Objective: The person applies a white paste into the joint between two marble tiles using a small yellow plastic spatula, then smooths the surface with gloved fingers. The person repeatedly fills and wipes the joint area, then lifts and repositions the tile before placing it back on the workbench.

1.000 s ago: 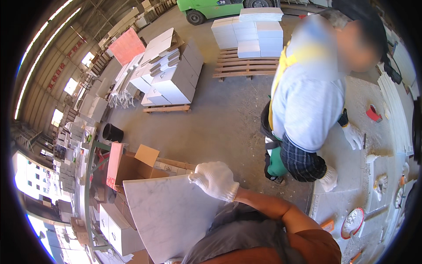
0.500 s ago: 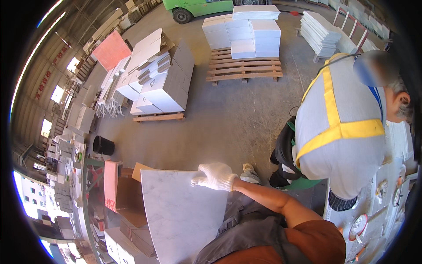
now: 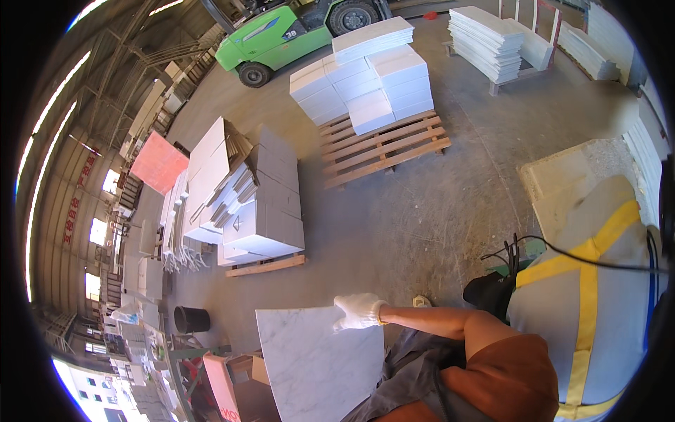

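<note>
A white slab with grey marble veins [image 3: 320,362] stands tilted in front of my body, its near end cut off by the frame's lower edge. My right hand [image 3: 360,311], in a white knitted glove, is closed on the slab's upper edge near the right corner, thumb side over the veined face. My left hand is out of sight. Just left of the slab is an open cardboard box [image 3: 253,394] with a pink panel [image 3: 223,385] beside it.
A co-worker in a grey top with yellow straps [image 3: 587,281] bends close on my right, a black cable [image 3: 583,260] across them. Ahead are boxes on a wooden pallet [image 3: 383,146], flattened cartons [image 3: 271,183] and a green forklift [image 3: 271,39]. A black bucket [image 3: 191,320] stands left.
My view has swung, so pallets and forklift appear lower and the co-worker nearer the right rim. My right hand stays on the slab, which now shows farther right and lower.
</note>
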Motion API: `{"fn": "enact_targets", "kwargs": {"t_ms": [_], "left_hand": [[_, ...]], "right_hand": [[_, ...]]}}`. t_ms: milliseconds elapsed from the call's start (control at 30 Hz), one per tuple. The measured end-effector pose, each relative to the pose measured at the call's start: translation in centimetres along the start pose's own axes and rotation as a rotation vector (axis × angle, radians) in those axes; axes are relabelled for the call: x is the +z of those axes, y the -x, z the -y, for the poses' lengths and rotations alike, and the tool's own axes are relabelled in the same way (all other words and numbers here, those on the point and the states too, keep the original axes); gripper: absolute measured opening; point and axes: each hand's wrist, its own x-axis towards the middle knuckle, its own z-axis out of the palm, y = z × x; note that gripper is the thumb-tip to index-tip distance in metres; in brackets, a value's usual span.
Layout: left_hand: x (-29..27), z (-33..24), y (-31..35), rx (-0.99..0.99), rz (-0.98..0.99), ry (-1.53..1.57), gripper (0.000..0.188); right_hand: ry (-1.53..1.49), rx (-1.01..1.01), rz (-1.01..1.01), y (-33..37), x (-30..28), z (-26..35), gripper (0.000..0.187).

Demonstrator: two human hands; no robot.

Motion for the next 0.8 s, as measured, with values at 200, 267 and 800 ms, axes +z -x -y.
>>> {"fn": "enact_targets", "kwargs": {"t_ms": [200,267,800], "left_hand": [[11.0,-2.9,-5.7,-0.014,0.079,-0.055,0.086],[14.8,-3.6,-7.4,-0.022,0.121,-0.085,0.086],[44.2,-5.1,-18.8,-0.099,0.477,-0.337,0.088]], "right_hand": [[0.001,0.147,-0.114,-1.7,-9.4,-2.5,0.075],[0.003,0.201,-0.181,-1.4,-11.7,-3.2,0.074],[-0.193,0.402,-0.935,-1.5,-23.6,-9.2,0.048]]}}
